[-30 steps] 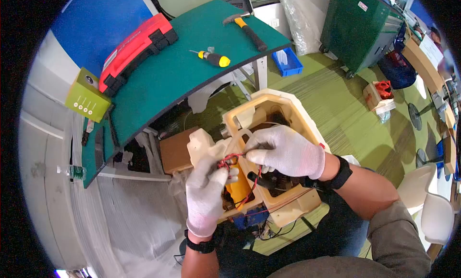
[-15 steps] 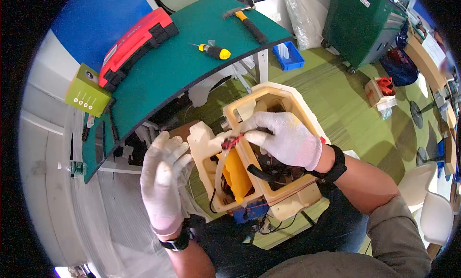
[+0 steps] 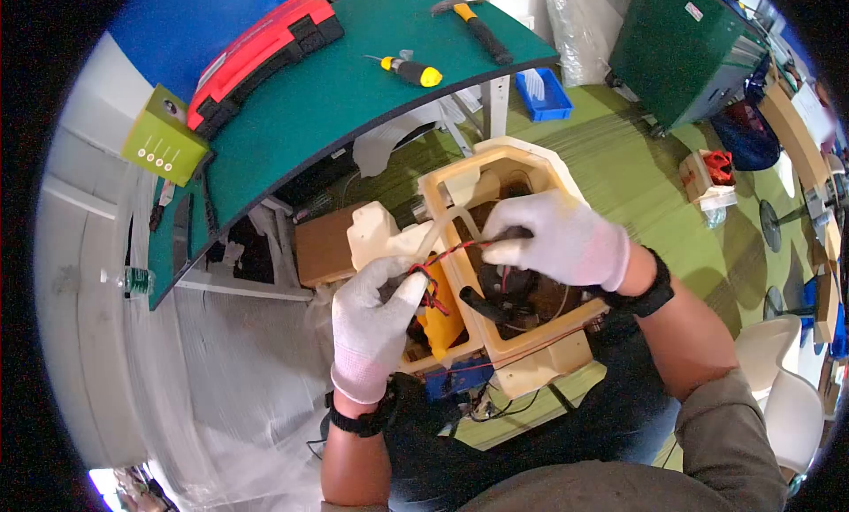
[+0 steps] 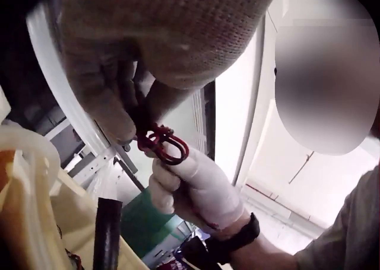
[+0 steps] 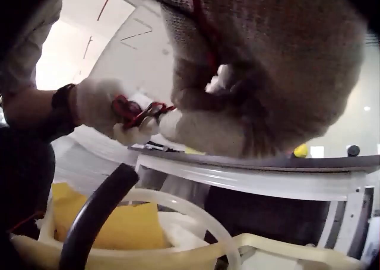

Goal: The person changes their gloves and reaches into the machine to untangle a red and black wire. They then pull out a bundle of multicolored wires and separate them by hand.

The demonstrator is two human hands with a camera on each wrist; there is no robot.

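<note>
Both hands wear white gloves. My left hand (image 3: 371, 326) pinches a looped bundle of twisted red and black wire (image 3: 432, 293) above the left compartment of a cream plastic housing (image 3: 541, 370). My right hand (image 3: 570, 242) pinches the same wire farther along, over the right compartment, and a short length spans the gap between the hands. In the left wrist view, red loops (image 4: 172, 154) hang out past the left fingertips. Below the hands are a black hose (image 3: 485, 305), a translucent tube (image 3: 439, 229) and a yellow piece (image 3: 444, 331) inside the housing.
A green-topped table (image 3: 301, 114) beyond the housing holds a red toolbox (image 3: 256, 57), a screwdriver (image 3: 411, 71), a hammer (image 3: 485, 36) and a green box (image 3: 165, 141). On the floor are a blue bin (image 3: 548, 101) and a brown carton (image 3: 327, 247).
My left hand moved off to the left with its fingers spread, then came back and took hold of the wire bundle. My right hand kept its grip and now sits slightly farther right.
</note>
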